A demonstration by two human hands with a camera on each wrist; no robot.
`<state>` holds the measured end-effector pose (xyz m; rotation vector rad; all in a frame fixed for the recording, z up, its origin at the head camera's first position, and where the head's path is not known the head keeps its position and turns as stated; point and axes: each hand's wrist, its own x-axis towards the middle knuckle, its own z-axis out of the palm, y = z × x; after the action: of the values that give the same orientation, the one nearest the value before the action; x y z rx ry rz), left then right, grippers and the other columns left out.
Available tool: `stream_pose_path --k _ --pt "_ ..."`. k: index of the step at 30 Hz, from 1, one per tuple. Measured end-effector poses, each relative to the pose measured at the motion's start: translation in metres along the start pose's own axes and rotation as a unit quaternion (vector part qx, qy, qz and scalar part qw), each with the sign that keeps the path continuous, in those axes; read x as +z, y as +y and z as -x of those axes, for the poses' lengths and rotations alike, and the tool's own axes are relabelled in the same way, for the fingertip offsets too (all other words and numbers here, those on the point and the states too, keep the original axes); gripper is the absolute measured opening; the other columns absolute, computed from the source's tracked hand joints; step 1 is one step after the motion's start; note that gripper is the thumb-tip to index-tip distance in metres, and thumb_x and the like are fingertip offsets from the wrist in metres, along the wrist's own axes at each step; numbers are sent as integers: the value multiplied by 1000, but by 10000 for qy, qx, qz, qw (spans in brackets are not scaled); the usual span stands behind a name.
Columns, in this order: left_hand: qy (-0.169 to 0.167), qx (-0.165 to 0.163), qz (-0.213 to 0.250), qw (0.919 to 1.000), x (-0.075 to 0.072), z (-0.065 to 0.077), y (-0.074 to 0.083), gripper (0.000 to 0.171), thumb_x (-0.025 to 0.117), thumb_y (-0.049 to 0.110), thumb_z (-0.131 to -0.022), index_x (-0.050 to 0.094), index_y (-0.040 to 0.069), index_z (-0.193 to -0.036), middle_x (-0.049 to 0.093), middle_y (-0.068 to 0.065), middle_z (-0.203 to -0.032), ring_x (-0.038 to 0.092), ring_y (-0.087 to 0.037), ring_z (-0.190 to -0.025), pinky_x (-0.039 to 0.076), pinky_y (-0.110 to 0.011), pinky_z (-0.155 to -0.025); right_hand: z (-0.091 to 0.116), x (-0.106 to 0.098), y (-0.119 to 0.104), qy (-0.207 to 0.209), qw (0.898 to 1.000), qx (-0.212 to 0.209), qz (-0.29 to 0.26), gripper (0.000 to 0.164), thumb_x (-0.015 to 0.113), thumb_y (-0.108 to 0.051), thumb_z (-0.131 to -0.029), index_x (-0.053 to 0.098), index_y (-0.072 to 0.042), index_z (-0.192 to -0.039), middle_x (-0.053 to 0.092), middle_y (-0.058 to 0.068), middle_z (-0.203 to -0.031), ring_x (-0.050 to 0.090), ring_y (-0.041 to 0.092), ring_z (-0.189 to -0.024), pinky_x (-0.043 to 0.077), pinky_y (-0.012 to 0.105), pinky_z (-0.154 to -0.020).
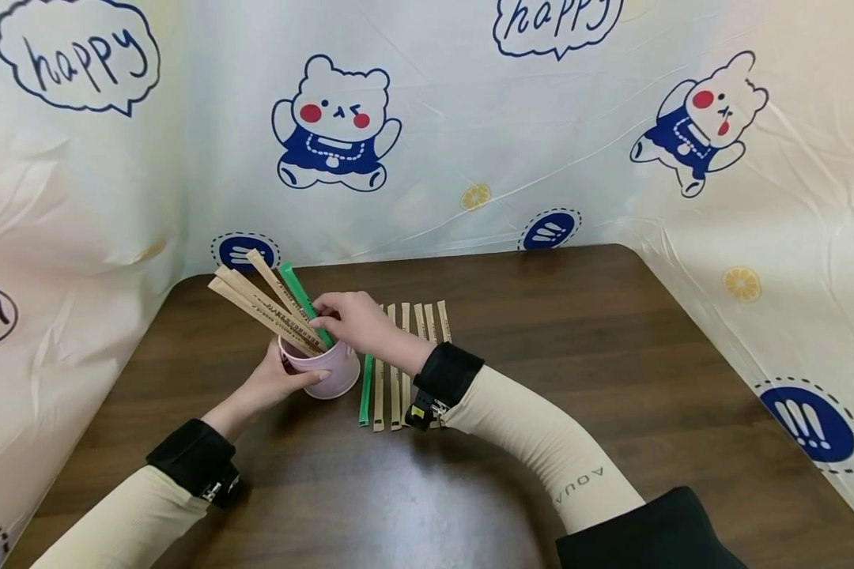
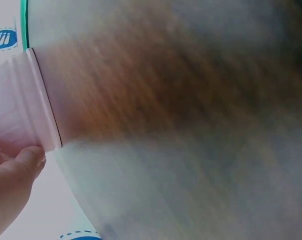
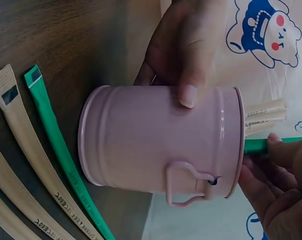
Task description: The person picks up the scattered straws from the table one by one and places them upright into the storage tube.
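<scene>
My left hand [image 1: 269, 383] grips a small pink bucket [image 1: 340, 371] by its side, the thumb pressed on the wall near the rim. With thumb and fingers, my right hand [image 1: 354, 318] pinches a green paper-wrapped straw [image 1: 297, 291] that stands inside the bucket. Several brown paper-wrapped straws [image 1: 259, 307] lean out of it to the left. In the right wrist view the bucket [image 3: 140, 140] shows its small wire handle, and the green straw [image 3: 256, 146] enters past the rim. The left wrist view shows only the thumb [image 2: 20, 172] against the bucket [image 2: 15, 95].
Right of the bucket, a row of brown wrapped straws [image 1: 394, 379] lies on the dark wooden table [image 1: 541, 316], with a green one [image 1: 366, 391] at its left end. My right forearm passes over part of the row. A printed cloth [image 1: 441, 118] hangs behind the table.
</scene>
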<state>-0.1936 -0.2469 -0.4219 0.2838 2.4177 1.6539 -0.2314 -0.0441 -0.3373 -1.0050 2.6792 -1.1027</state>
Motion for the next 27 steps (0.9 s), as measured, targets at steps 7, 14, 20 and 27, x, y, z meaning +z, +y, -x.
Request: stream_pose_path --k 7,14,20,27 --pt "8 -142 -151 9998 -2 1 1 103 73 16 -93 -4 6 -161 22 -28 -160 30 -41 -146 36 -37 -115 0 -2 3 12 9997 136 -211 33 65 -20 -101 67 -5 -130 75 9 -122 71 19 -112 55 21 -91" --pt "33 -170 -88 9998 1 -1 -1 105 73 15 -92 -6 6 -160 20 -28 -160 28 -41 -147 28 -57 -119 3 -15 17 232 9988 257 -350 32 66 -18 -101 67 -1 -128 74 13 -122 71 23 -112 55 25 -95" --pt "70 -201 -136 9997 3 -1 0 103 74 15 -92 -3 5 -160 22 -27 -160 29 -40 -146 29 -56 -119 11 -46 40 628 9950 684 -374 38 66 -31 -100 66 -4 -127 73 11 -121 68 23 -111 55 33 -97" --pt "96 -186 -141 9997 1 0 -1 104 75 16 -91 -3 7 -160 21 -26 -160 29 -39 -146 33 -46 -119 30 -72 71 694 9867 1424 -367 49 64 -38 -101 59 -4 -136 65 14 -129 61 27 -120 50 40 -103"
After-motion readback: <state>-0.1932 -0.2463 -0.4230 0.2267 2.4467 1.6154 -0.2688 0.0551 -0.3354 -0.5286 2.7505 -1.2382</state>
